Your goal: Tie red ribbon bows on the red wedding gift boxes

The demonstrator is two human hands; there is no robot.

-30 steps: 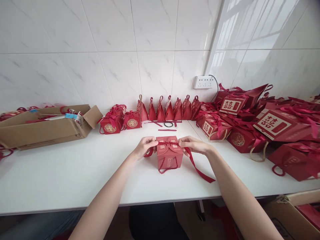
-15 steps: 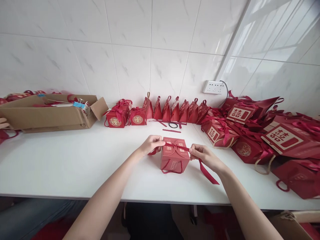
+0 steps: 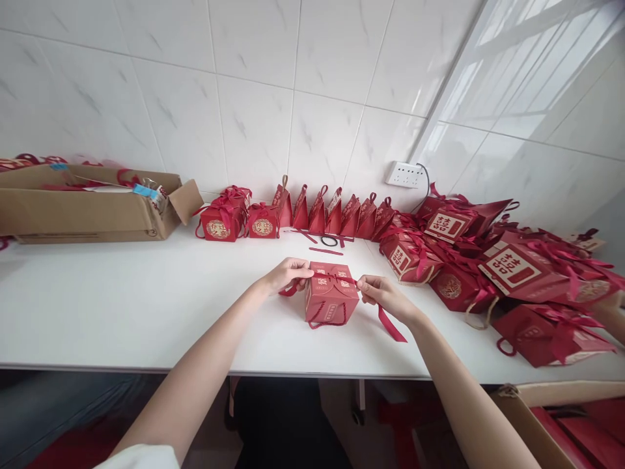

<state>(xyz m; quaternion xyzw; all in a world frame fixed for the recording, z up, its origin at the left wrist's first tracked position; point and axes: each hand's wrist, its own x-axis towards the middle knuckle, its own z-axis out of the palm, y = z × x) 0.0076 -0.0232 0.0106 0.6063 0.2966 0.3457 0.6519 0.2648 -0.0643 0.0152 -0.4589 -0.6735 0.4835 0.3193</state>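
Note:
A red gift box with gold lettering and a twisted red cord handle stands on the white table in front of me. Across its top runs a dark red ribbon, crossed at the middle. My left hand pinches one side of the ribbon at the box's left top edge. On the opposite side, my right hand is closed on the other side of it, and a loose tail hangs down to the table. Both hands are close against the box.
Finished-looking red boxes and a row of triangular red boxes line the wall. Several boxes pile up at right, where another person's arm shows. An open carton is at left; a power strip is on the wall.
My view has shifted a little, so the scene sits further left and the right-hand pile shows more. Both hands keep hold of the ribbon, drawn out across the box.

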